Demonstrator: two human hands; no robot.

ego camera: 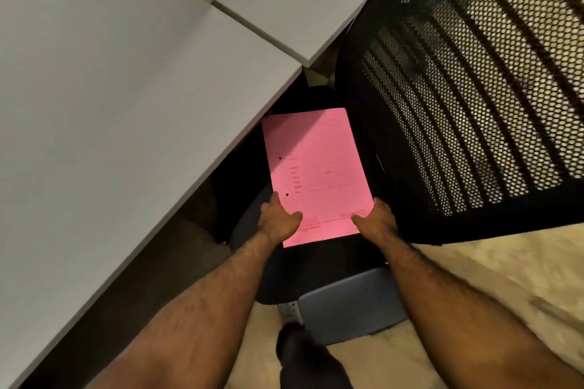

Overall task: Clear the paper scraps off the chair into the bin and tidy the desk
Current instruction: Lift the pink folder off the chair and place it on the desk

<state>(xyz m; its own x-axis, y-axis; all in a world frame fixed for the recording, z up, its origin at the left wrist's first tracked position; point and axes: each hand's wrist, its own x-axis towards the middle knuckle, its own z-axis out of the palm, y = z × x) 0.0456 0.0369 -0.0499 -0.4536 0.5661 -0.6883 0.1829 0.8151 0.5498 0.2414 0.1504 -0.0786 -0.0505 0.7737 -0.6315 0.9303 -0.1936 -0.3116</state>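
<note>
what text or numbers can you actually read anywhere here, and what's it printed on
None can be quoted; no text here is sharp enough to read.
Pink sheet, held at its near edge by the left hand and right hand: faint red printed lines and a darker block near the bottom edge, all too blurred to read.
White desk: no markings.
Mesh chair back: no label visible.

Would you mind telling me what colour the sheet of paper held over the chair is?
Pink sheet of paper, clearest in the head view.
</note>
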